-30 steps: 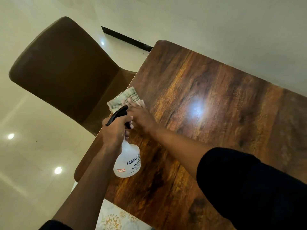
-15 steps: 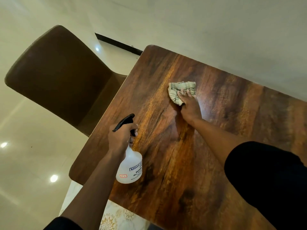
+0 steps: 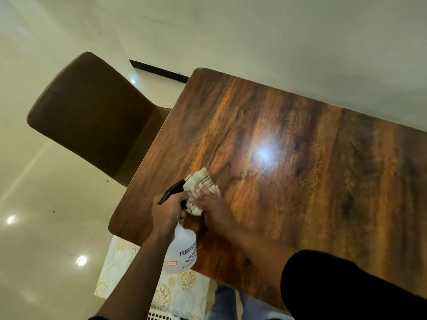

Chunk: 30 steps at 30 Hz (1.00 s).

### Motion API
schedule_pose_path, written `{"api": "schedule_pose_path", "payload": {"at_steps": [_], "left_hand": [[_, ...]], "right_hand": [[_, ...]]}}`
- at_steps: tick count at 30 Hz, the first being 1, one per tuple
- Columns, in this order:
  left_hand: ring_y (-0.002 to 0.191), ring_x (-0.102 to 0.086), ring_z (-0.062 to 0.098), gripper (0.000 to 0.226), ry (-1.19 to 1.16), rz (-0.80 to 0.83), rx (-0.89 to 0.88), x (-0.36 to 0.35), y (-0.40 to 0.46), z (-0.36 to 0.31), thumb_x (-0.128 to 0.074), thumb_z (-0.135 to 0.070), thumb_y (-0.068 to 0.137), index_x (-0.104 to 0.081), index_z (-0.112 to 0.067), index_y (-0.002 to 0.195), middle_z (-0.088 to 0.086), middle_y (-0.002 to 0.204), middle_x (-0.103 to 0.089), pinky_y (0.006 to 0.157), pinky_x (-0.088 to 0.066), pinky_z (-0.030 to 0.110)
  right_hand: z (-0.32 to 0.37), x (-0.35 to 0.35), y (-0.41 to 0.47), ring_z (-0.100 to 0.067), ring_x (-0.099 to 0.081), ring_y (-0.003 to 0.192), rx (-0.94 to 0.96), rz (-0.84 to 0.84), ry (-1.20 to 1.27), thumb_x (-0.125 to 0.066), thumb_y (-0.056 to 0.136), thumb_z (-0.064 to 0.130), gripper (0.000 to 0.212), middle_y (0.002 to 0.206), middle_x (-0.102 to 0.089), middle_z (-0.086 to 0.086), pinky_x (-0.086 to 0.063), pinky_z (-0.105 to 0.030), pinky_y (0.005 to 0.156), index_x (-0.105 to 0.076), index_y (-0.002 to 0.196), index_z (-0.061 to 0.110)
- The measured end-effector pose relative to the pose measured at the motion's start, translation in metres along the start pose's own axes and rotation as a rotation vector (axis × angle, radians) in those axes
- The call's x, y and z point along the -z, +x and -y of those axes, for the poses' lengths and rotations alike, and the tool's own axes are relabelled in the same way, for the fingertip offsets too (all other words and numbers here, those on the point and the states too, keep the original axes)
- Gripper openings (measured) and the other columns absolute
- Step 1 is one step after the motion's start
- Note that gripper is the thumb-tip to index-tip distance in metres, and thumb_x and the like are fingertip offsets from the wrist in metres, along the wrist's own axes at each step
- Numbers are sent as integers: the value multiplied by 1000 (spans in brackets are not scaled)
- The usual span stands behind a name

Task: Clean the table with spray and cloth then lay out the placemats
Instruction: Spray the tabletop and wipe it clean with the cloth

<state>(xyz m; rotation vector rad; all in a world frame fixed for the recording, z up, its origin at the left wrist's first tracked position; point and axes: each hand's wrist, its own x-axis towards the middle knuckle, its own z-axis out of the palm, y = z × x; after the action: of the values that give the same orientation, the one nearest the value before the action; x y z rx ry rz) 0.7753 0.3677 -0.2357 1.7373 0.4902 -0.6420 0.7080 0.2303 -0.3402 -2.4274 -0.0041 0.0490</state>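
A glossy dark wooden table (image 3: 300, 181) fills the right half of the view. My left hand (image 3: 167, 212) grips the neck of a white spray bottle (image 3: 182, 252) with a black trigger, held above the table's near left edge. My right hand (image 3: 208, 202) presses flat on a pale striped cloth (image 3: 201, 181) on the tabletop, right beside the bottle's trigger. White placemats with gold flower patterns (image 3: 175, 292) lie below the table's near edge, partly hidden by my left arm.
A brown chair (image 3: 92, 116) stands at the table's left side. A pale glossy floor (image 3: 46, 227) lies to the left, and a light wall runs behind the table. A white slotted basket edge (image 3: 159, 316) shows at the bottom.
My right hand has swept the cloth back from the table's middle toward the near left, next to the spray bottle. The left hand has kept hold of the bottle.
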Motion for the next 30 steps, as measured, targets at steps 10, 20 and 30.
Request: {"api": "schedule_pose_path", "payload": {"at_steps": [10,20,30], "left_hand": [[46,-45,16,16,74,108,-38,1,-42,18,-70,-9,91,-74,4,83,17,70,-66,47,-35,26],[50,-51,13,18,152,199,-58,-23,-68,53,-71,-11,91,-77,5,93,12,71,-71,49,-42,26],[46,-47,20,14,215,244,-120,-47,-88,61,-75,-11,81,-73,-1,72,16,64,-64,45,-38,27]], "right_hand": [[-51,75,-35,-18,-10,155,-300,28,-87,-59,95,14,71,165,-19,14,-11,-57,126,-32,152,47],[-73,111,-81,-21,-13,156,-750,-207,-189,-42,95,-8,74,167,-23,1,-15,-41,125,-28,159,26],[-14,8,-178,-22,-21,154,-135,60,-181,-39,95,20,56,160,-39,6,-6,-57,125,-48,149,30]]}}
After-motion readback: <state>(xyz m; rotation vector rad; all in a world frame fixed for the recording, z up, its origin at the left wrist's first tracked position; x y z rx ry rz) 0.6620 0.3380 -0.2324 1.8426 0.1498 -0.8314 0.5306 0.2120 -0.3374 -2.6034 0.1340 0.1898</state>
